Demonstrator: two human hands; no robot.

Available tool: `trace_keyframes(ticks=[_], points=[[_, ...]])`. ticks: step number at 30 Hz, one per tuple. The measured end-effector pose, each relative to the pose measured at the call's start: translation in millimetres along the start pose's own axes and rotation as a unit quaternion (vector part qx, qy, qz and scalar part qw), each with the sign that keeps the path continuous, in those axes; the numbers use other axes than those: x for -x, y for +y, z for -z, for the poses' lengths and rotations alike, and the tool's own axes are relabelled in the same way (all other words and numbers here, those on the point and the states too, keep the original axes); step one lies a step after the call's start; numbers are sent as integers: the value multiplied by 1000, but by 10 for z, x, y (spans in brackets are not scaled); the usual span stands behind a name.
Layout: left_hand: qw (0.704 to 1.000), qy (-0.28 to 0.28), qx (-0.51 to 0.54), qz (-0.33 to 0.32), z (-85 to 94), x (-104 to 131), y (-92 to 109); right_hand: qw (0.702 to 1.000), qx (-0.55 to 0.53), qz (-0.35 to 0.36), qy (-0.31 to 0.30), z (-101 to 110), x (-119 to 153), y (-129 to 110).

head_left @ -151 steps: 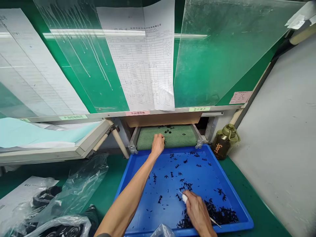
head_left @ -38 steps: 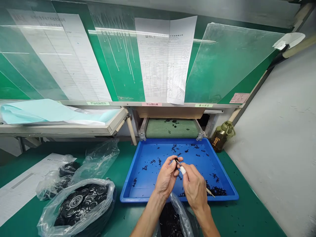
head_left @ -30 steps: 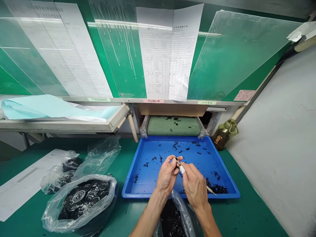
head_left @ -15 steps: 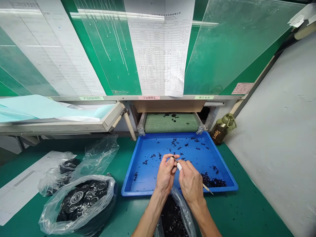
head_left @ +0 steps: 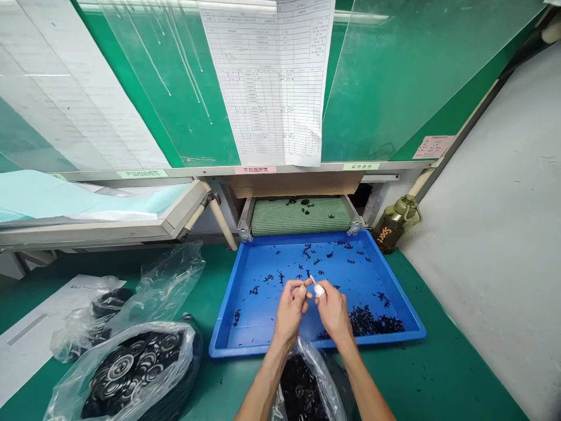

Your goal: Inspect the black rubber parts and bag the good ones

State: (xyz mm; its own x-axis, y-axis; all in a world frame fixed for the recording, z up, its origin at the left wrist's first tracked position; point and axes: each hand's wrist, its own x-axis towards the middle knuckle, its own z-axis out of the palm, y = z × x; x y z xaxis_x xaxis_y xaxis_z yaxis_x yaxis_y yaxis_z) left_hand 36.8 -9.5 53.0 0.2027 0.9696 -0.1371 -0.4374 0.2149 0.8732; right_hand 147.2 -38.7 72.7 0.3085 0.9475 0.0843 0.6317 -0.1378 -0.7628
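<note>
Head view, lower centre: left hand point(head_left: 290, 305) pinches a small black part point(head_left: 303, 286) over the blue tray point(head_left: 245, 345); right hand point(head_left: 332, 306) grips a thin pick point(head_left: 314, 283) against it. Trimming seems underway; careful scraping comes next.

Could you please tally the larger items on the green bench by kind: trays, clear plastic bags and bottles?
Blue tray: 1
Clear plastic bags: 3
Olive bottle: 1
Total: 5

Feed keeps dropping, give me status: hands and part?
Left hand pinching a small black part. Right hand holding a thin pick against it. Both over blue tray. Nothing obstructing.
</note>
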Motion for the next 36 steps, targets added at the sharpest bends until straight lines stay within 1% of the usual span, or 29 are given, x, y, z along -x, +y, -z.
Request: trace_keyframes(ticks=[2, 3, 5, 6, 8, 10, 13, 16, 18, 20, 23, 26, 28, 30, 32, 34, 36], points=[[997, 14, -74, 12, 106, -101, 18, 996, 91, -7, 19, 5, -24, 120], [996, 14, -91, 20, 147, -174, 54, 992, 128, -7, 20, 3, -27, 174], [994, 3, -102, 26, 175, -369, 180, 986, 169, -4, 2, -16, -18, 264], [993, -3, -115, 19, 156, -492, 263, 984, 176, -4, -11, -32, -8, 299], [985, -7, -171, -17, 55, -777, 439, 983, 180, -9, -31, -74, 14, 354], [972, -5, -230, -45, -102, -1097, 590, 982, 182, -12, -42, -113, 35, 397], [946, 9, -313, -82, -341, -1573, 727, 982, 181, -11, -52, -140, 45, 452], [898, 25, -420, -128, -498, -1957, 768, 983, 172, -15, -61, -126, 25, 498], [858, 26, -491, -151, -554, -2130, 761, 984, 166, -18, -67, -108, 4, 516], [817, 20, -553, -163, -584, -2234, 736, 984, 161, -18, -71, -92, -14, 522], [764, 14, -622, -173, -602, -2281, 692, 985, 153, -17, -72, -81, -28, 519], [723, 9, -667, -178, -609, -2260, 673, 987, 141, -19, -73, -81, -27, 520], [706, 5, -686, -178, -620, -2251, 679, 988, 138, -17, -70, -86, -24, 526], [696, 0, -697, -174, -640, -2266, 696, 988, 136, -15, -67, -94, -23, 531], [695, -4, -699, -167, -668, -2300, 717, 990, 129, -14, -63, -102, -21, 530], [703, -5, -693, -161, -693, -2330, 738, 991, 122, -13, -56, -106, -19, 524], [721, -8, -675, -157, -702, -2328, 759, 993, 113, -12, -42, -97, -15, 522]])
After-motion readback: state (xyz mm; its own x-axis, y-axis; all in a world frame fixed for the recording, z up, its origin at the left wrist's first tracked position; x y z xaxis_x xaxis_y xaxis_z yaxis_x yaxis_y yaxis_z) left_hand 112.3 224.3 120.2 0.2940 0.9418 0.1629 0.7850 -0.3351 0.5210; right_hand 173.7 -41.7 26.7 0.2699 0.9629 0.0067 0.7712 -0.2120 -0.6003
